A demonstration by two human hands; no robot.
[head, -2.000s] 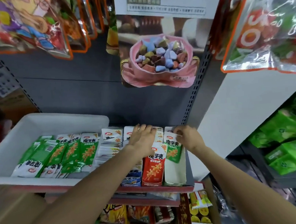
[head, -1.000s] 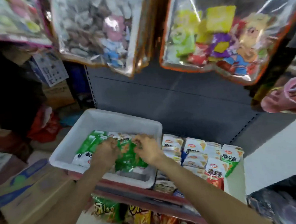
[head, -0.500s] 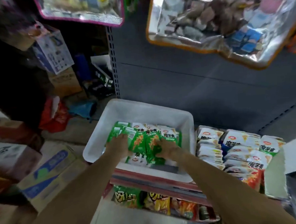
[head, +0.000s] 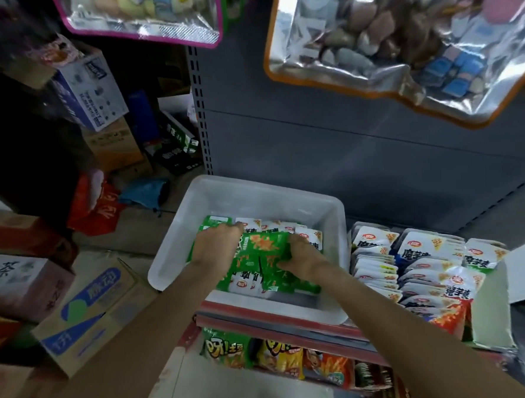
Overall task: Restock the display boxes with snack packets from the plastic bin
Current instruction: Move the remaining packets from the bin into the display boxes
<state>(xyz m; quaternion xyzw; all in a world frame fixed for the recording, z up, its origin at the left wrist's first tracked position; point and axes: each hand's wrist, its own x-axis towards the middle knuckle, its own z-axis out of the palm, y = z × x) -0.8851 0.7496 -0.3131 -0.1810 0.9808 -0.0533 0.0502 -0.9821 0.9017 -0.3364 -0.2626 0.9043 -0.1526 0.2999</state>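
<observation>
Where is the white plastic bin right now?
In the head view, the bin sits mid-frame on the shelf, left of the display boxes, with both hands inside it.

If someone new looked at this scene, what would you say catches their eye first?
Most likely the two bare arms reaching into the white plastic bin at centre, where the left hand and the right hand gather a bunch of green snack packets. Just right of the bin, display boxes stand packed with white packets. Overhead at upper right hangs a big shiny bag of sweets.
</observation>
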